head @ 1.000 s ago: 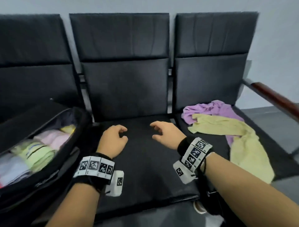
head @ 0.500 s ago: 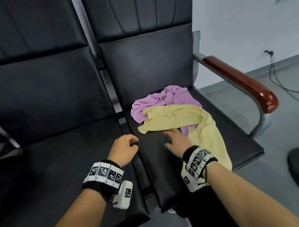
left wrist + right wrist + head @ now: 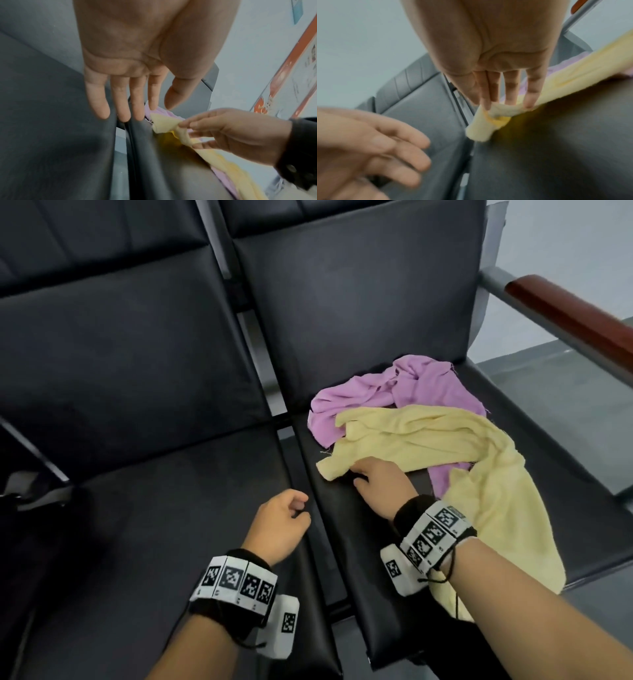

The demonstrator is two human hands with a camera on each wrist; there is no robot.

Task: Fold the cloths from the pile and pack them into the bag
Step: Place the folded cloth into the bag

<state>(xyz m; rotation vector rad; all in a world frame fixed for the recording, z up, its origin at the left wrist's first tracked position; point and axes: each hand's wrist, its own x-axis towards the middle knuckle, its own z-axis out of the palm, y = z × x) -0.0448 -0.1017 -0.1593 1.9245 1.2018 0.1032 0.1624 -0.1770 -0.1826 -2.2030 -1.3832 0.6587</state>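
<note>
A yellow cloth (image 3: 442, 440) lies crumpled on the right black seat, draped over a purple cloth (image 3: 404, 388) behind it. My right hand (image 3: 356, 474) pinches the near left corner of the yellow cloth (image 3: 169, 125) between thumb and fingers (image 3: 488, 106), lifting it slightly off the seat. My left hand (image 3: 291, 508) hovers over the gap between the two seats, empty, its fingers (image 3: 120, 108) loosely extended. The bag is out of view.
Black padded seats (image 3: 154, 508) joined in a row, with a metal gap between them. A wooden armrest (image 3: 575, 316) on a metal frame bounds the right seat. Grey floor lies beyond it.
The view swung right, away from the bag. My right hand reached forward to the yellow cloth and took hold of its near corner. My left hand followed to the seat gap.
</note>
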